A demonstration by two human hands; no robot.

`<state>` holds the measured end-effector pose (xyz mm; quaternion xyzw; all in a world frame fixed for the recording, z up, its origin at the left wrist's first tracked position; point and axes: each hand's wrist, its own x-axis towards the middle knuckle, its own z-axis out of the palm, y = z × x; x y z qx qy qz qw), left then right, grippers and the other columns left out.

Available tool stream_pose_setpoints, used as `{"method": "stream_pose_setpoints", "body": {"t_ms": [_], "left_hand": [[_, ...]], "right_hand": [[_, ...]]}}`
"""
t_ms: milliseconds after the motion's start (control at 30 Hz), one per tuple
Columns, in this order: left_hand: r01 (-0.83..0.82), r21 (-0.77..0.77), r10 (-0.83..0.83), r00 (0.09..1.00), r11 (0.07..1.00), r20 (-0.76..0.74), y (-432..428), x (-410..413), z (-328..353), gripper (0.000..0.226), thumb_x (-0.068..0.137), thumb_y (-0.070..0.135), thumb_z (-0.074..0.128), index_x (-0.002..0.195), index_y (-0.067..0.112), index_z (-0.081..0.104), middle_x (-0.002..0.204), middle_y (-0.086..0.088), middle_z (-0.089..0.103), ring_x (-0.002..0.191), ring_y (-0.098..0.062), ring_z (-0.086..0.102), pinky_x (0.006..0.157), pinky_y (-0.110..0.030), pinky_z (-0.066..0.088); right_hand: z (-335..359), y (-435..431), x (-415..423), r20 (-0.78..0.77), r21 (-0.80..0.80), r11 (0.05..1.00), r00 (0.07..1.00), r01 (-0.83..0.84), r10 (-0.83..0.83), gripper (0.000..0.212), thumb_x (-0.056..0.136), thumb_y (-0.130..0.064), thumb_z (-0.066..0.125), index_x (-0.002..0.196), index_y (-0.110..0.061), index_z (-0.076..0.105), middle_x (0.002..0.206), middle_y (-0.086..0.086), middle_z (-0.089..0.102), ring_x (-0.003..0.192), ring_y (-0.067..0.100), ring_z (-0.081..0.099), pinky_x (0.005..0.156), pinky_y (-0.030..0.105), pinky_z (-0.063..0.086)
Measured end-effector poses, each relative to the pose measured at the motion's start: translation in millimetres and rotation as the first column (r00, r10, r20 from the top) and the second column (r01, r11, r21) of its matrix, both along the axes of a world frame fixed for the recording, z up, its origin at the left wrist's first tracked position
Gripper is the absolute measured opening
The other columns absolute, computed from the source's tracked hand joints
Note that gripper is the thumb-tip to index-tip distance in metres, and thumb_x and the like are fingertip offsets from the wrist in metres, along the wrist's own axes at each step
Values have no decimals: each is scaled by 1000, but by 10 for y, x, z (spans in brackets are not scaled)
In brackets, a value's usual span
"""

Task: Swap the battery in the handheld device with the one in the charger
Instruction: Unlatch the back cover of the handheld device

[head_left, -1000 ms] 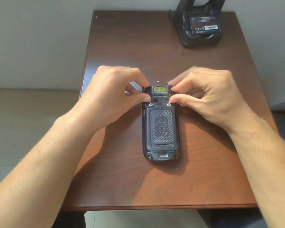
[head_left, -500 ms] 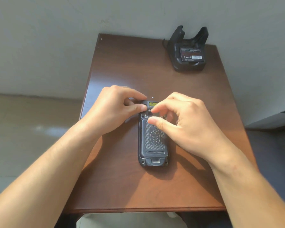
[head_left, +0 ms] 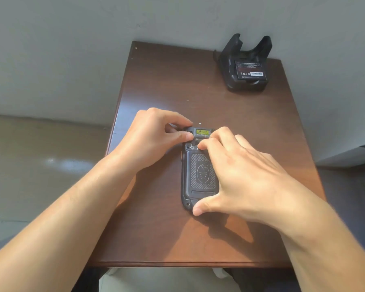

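A dark grey handheld device (head_left: pixel 195 171) lies face down in the middle of the brown table (head_left: pixel 198 91), its textured back cover on and a yellow label at its far end. My left hand (head_left: pixel 154 137) pinches the device's top left corner. My right hand (head_left: pixel 240 175) spans the cover, fingertips at its top edge near a small silver screw, thumb at the bottom end. The black charger (head_left: pixel 246 80) stands at the far right corner with a black battery (head_left: pixel 250 70) lying in its slot.
The table is narrow, with a grey wall behind it and on the right. Tiled floor lies to the left. A tiny white speck (head_left: pixel 200 123) sits just beyond the device.
My right hand has shifted from the top right latch to stretch over the back cover, its thumb now at the bottom end. The camera has pulled back, showing the whole charger.
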<state>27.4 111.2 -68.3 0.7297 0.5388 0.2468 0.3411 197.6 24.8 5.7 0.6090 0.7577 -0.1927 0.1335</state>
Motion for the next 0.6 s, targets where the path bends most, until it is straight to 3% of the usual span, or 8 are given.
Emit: {"method": "stream_pose_setpoints", "body": {"t_ms": [100,267,367,433,600], "left_hand": [[3,21,-2,1000,1000,-27,-8,12,13,23,78,35,81,101,32,78,65,31,62,79,14,63,65,4,38],[-1,33,2,1000,999,-25,0,11,12,23,77,34,81,100,31,79,60,31,59,71,18,62,62,4,35],[2,35,-1,1000,999,-23,-1,13,12,23,78,34,82,100,30,79,61,30,60,79,15,63,63,4,36],[4,38,-3,1000,999,-24,-1,13,13,22,78,35,82,99,30,79,61,30,60,74,17,63,63,3,36],[7,39,-6,1000,999,-21,6,13,5,22,78,35,81,100,30,79,60,30,59,63,22,59,61,4,36]], "right_hand": [[1,17,-11,-10,0,1000,1000,-2,2,104,54,-80,77,135,-27,37,130,-10,29,122,17,40,89,42,52],[-5,16,7,-42,13,1000,999,-10,11,104,54,-80,78,133,-27,35,133,-12,31,120,16,41,89,41,52],[-21,-9,21,-62,35,999,998,-25,28,115,54,-79,78,144,-29,26,135,-13,26,121,16,39,91,38,51],[-31,-28,30,-71,58,998,997,-34,38,122,54,-78,79,151,-31,20,135,-13,23,122,16,36,90,37,49],[-55,-79,48,-54,141,987,995,-72,80,110,55,-78,78,144,-31,34,134,-11,23,120,16,30,83,28,35]]}}
